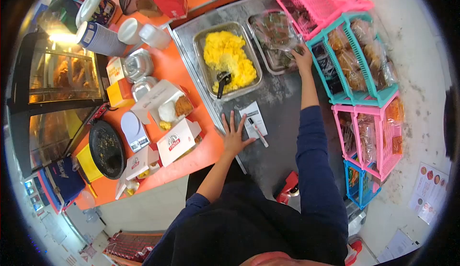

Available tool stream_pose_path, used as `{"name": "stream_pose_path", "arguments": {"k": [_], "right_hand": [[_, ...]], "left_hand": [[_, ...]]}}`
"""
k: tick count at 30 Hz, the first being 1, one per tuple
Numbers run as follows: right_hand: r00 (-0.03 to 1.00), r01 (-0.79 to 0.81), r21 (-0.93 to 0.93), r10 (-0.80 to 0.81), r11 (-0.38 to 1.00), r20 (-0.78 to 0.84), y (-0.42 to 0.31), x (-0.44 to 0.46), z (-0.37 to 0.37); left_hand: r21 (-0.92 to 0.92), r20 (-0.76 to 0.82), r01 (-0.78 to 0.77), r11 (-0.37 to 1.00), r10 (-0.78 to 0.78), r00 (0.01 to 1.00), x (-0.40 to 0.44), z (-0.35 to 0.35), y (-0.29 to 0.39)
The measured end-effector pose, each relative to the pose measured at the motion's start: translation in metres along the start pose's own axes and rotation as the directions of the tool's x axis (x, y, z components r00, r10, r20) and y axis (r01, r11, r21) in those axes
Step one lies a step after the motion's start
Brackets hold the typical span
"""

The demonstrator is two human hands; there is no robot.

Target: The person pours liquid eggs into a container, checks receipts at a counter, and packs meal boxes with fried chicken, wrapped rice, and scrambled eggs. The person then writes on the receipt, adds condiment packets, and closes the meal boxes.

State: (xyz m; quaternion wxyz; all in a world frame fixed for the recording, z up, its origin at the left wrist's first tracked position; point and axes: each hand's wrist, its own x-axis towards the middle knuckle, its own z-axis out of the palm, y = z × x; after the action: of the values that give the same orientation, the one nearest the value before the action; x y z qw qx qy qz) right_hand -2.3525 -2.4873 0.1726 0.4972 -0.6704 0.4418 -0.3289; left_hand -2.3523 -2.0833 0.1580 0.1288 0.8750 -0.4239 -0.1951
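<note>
My left hand (233,134) lies flat on the dark counter with its fingers spread, beside a white slip of paper (252,114). A marker pen (258,133) rests across that paper. Farther up, my right hand (302,59) pinches the edge of a clear plastic bag (275,28) holding dark pieces of food. The bag lies over a metal tray (268,68), whose contents are partly hidden under plastic. Left of it stands another metal tray (197,40) of yellow rice (230,50), with a black scoop (222,83) resting in it.
On the orange table at left are open food boxes (178,141), a kitchen scale (134,131), a black round pan (108,148) and stacked paper bowls (100,38). A lit display warmer (64,74) stands beyond. Pink and teal baskets (357,93) of bagged goods line the right wall.
</note>
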Motion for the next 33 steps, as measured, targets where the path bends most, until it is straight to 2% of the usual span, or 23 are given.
{"name": "stream_pose_path", "arguments": {"k": [1,3,5,6,7,8,9,10,11,13,14,16,17,19,23,25,26,27,29,30,31,32,33], "right_hand": [[0.997,-0.068,0.123,0.073,0.990,-0.038,-0.015,-0.005,-0.009],[0.971,-0.239,0.386,0.219,0.891,0.096,-0.016,-0.002,-0.029],[0.949,-0.316,0.466,0.281,0.826,0.146,-0.042,-0.018,-0.040],[0.948,-0.318,0.507,0.258,0.801,0.187,-0.057,-0.031,-0.041],[0.944,-0.325,0.545,0.233,0.773,0.232,-0.070,-0.046,-0.039],[0.933,-0.345,0.556,0.215,0.756,0.287,-0.084,-0.065,-0.035],[0.917,-0.372,0.564,0.197,0.737,0.347,-0.101,-0.088,-0.026],[0.900,-0.402,0.531,0.215,0.746,0.380,-0.132,-0.119,-0.014],[0.876,-0.439,0.490,0.238,0.753,0.419,-0.157,-0.150,0.003],[0.799,-0.492,0.435,0.193,0.754,0.569,-0.164,-0.195,0.043],[0.722,-0.517,0.385,0.148,0.765,0.676,-0.169,-0.216,0.062],[0.702,-0.513,0.379,0.123,0.770,0.701,-0.193,-0.251,0.098],[0.725,-0.490,0.418,0.092,0.765,0.682,-0.198,-0.263,0.115],[0.756,-0.399,0.415,0.038,0.818,0.653,-0.187,-0.277,0.150],[0.836,-0.216,0.364,-0.021,0.906,0.548,-0.173,-0.305,0.221],[0.833,-0.297,0.386,0.039,0.873,0.552,-0.173,-0.318,0.248],[0.828,-0.377,0.405,0.107,0.833,0.551,-0.173,-0.322,0.258],[0.829,-0.371,0.407,0.100,0.835,0.550,-0.171,-0.324,0.263],[0.878,-0.383,0.481,0.148,0.789,0.456,-0.167,-0.326,0.264],[0.884,-0.386,0.569,0.117,0.726,0.452,-0.177,-0.332,0.253],[0.851,-0.445,0.593,0.111,0.671,0.513,-0.183,-0.342,0.231],[0.803,-0.519,0.588,0.118,0.621,0.584,-0.185,-0.350,0.210],[0.798,-0.535,0.561,0.160,0.632,0.581,-0.187,-0.361,0.189]], "left_hand": [[-0.011,0.001,-0.013,1.000,0.013,1.000,-0.001,0.000,0.000],[-0.008,0.044,-0.015,1.000,0.016,0.999,-0.002,-0.004,-0.002],[-0.150,0.126,-0.045,0.988,0.064,0.990,0.001,-0.006,-0.011],[-0.050,0.254,0.035,0.998,-0.021,0.967,0.004,-0.033,0.002],[-0.046,0.234,0.028,0.999,-0.016,0.972,0.010,-0.031,-0.001],[-0.410,0.183,0.010,0.912,0.072,0.981,0.017,-0.021,-0.011],[-0.715,0.104,-0.021,0.699,0.136,0.985,0.020,-0.018,-0.020],[-0.962,0.169,0.137,0.236,0.123,0.978,0.016,-0.067,0.000],[-0.991,0.121,0.125,-0.040,0.107,0.987,0.008,-0.116,0.013],[-0.936,0.058,0.048,-0.350,-0.018,0.998,0.004,-0.158,0.014],[-0.936,0.053,0.033,-0.352,-0.048,0.997,0.005,-0.160,-0.002],[-0.980,-0.173,-0.192,-0.051,-0.258,0.951,0.009,-0.158,-0.040],[-0.978,-0.184,-0.203,-0.048,-0.264,0.947,0.006,-0.164,-0.056],[-0.964,-0.189,-0.254,-0.075,-0.477,0.859,-0.004,-0.178,-0.089],[-0.960,-0.094,-0.214,-0.179,-0.517,0.851,-0.019,-0.183,-0.146],[-0.929,0.041,-0.239,-0.282,-0.720,0.692,-0.023,-0.186,-0.164],[-0.956,-0.015,-0.229,-0.186,-0.745,0.666,-0.027,-0.182,-0.179],[-0.954,-0.019,-0.235,-0.186,-0.744,0.668,-0.038,-0.187,-0.188],[-0.988,-0.152,-0.124,0.089,-0.658,0.738,-0.069,-0.195,-0.207],[-0.994,-0.105,-0.064,0.092,-0.548,0.830,-0.093,-0.204,-0.213],[-0.995,-0.097,-0.061,0.084,-0.556,0.825,-0.117,-0.212,-0.218],[-0.939,0.152,0.247,0.239,-0.355,0.922,-0.139,-0.222,-0.222],[-0.765,0.435,0.468,0.443,-0.180,0.882,-0.156,-0.225,-0.227]]}}
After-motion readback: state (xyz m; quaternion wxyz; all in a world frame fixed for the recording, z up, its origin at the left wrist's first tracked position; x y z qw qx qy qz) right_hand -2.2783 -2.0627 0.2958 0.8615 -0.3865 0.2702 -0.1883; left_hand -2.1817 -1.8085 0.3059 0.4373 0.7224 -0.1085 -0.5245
